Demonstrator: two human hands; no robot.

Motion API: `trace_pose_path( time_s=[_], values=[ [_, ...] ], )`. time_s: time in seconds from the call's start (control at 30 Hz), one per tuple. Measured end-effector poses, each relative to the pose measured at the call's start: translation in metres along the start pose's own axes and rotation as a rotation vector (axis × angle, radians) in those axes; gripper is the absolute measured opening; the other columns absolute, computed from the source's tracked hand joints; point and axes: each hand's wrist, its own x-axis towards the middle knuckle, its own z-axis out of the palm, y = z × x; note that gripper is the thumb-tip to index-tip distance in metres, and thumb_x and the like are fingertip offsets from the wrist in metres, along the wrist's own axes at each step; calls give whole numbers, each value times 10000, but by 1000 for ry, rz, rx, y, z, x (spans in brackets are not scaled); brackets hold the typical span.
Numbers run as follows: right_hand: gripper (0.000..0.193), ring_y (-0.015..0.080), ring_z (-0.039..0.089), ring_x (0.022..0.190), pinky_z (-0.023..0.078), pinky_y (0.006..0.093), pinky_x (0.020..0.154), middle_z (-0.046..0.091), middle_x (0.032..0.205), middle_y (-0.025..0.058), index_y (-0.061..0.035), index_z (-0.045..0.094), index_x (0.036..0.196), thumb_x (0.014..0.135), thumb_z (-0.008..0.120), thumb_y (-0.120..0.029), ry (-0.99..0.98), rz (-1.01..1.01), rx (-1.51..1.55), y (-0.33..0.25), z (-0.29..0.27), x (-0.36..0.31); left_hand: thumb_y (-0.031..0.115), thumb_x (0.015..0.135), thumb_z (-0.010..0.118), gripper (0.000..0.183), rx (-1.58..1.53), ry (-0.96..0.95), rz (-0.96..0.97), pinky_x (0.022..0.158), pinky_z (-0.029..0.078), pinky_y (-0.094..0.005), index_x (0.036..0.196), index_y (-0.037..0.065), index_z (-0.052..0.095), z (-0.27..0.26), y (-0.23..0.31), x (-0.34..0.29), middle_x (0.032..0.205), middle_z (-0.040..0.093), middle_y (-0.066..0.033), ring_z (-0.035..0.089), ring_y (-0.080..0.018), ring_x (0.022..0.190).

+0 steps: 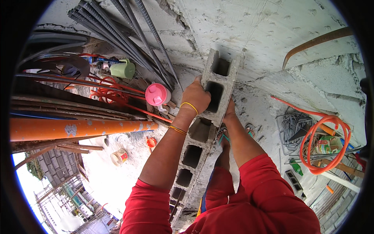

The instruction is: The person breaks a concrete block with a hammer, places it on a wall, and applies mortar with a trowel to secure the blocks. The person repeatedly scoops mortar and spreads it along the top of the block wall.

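A grey hollow concrete block [217, 78] is between my two hands, at the far end of a row of similar blocks [188, 167] that runs down toward my body. My left hand [196, 96] grips its left side, with the fingers over the edge by the middle hollow. On the opposite side my right hand [230, 109] holds the block low down; its fingers are mostly hidden behind it. The held block sits at the level of the row's top or slightly above; I cannot tell whether it touches the blocks beneath.
Ribbed steel bars [128, 43] lean against the concrete wall [249, 27]. Left of the row are a pink-lidded jug [156, 94], a green pitcher [123, 69] and an orange pipe [78, 129]. Coiled orange hose [306, 156] and bent steel ties [292, 126] lie at right.
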Motion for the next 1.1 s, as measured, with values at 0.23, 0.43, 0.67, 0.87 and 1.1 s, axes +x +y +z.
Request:
trace_pose_path(
  time_s=[0.23, 0.43, 0.67, 0.87, 1.1],
  values=[
    [630, 283, 604, 1112, 476, 418, 964, 637, 1246, 144, -39, 566, 1347, 1071, 344, -560, 265, -176, -324, -7, 11, -19, 161, 818, 633, 634, -7, 42, 5, 1007, 492, -465, 1407, -15, 473, 5, -3, 1, 1146, 670, -313, 629, -457, 1126],
    [505, 109, 417, 557, 355, 338, 513, 457, 582, 33, -12, 536, 679, 1044, 570, -359, -63, -1108, -973, -42, 119, -162, 188, 805, 716, 601, -106, 12, 106, 957, 510, -413, 1322, -45, 516, 12, -22, 14, 1122, 691, -270, 673, -397, 1070],
    [393, 374, 512, 505, 421, 424, 503, 531, 577, 194, -12, 613, 638, 920, 661, -281, -555, -1134, -1111, -65, 204, -124, 131, 901, 614, 408, 25, 70, 415, 920, 522, -429, 1283, -3, 561, 23, -43, 23, 1115, 689, -217, 661, -395, 1052],
    [425, 301, 376, 480, 362, 401, 483, 416, 560, 203, 28, 533, 632, 946, 643, -235, -462, -1099, -1193, -73, 190, -92, 74, 929, 562, 369, 500, -53, 458, 1008, 463, -410, 1293, 19, 569, 10, -26, 11, 1280, 620, -192, 580, -353, 1213],
    [381, 419, 553, 559, 469, 422, 532, 563, 613, 230, 10, 640, 664, 897, 667, -290, -546, -1096, -1155, -70, 194, -89, 96, 916, 587, 354, 284, 19, 459, 1005, 465, -434, 1260, 12, 587, 11, -25, 14, 1243, 630, -192, 581, -369, 1204]
  ],
)
